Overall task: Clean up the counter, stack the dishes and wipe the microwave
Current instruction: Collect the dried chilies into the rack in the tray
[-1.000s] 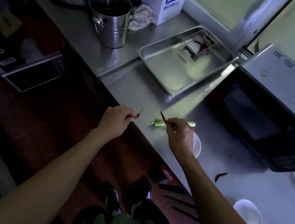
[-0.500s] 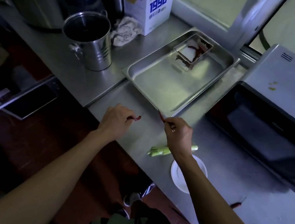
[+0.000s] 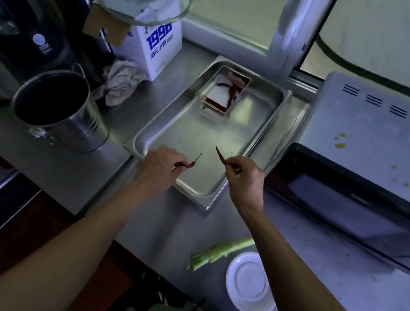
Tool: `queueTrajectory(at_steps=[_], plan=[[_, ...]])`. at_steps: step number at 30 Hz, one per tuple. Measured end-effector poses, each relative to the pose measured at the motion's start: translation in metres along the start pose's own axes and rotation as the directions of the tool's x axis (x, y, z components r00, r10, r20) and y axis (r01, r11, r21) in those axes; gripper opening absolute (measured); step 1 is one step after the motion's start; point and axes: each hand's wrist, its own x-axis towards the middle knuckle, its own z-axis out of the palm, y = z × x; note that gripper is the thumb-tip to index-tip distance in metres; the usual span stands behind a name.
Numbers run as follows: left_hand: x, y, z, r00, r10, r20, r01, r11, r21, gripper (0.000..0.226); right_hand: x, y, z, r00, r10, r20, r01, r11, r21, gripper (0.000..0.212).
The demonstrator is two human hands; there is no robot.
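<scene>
1. The left hand [image 3: 160, 165] is pinching a red chili [image 3: 189, 164] in curled fingertips; its stem is pointing to 1 o'clock.
2. The right hand [image 3: 246, 180] is pinching another chili [image 3: 220, 155], whose tip is projecting toward 11 o'clock.
3. Both chilies are hanging over the near end of the steel tray [image 3: 270, 128].
4. The microwave [image 3: 375, 167] is sitting at 3 o'clock of the tray.

A white carton [image 3: 153, 46] at the back of the steel counter [image 3: 65, 172] bears the blue numerals "1996" above smaller characters too blurred to read, while faint lettering on the microwave [image 3: 367, 166] door stays illegible.
</scene>
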Motion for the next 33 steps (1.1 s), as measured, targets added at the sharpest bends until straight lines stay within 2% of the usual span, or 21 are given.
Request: queueTrajectory(at_steps=[9,16,24,28,33], plan=[[0.090,-0.037,-0.004,0.993,0.101,0.066,-0.102,0.995,-0.002,0.012,0.054,-0.001,0.029,0.993,0.043,-0.106,-0.051,0.996,-0.069,0.012],[0.174,-0.076,-0.001,0.976,0.185,0.110,-0.177,0.981,-0.078,0.013,0.106,-0.002,0.065,0.971,0.169,-0.171,-0.193,0.972,-0.133,0.013],[0.257,-0.096,0.001,0.979,0.170,0.109,-0.160,0.983,-0.093,0.013,0.155,0.000,0.091,0.939,0.287,-0.188,-0.309,0.945,-0.104,0.014],[0.291,-0.104,0.004,0.982,0.147,0.116,-0.137,0.986,-0.093,0.011,0.180,0.013,0.100,0.916,0.346,-0.200,-0.360,0.932,-0.037,0.015],[0.331,-0.112,0.010,0.973,0.177,0.146,-0.170,0.984,-0.059,0.012,0.209,0.030,0.112,0.914,0.364,-0.180,-0.368,0.930,0.010,0.015]])
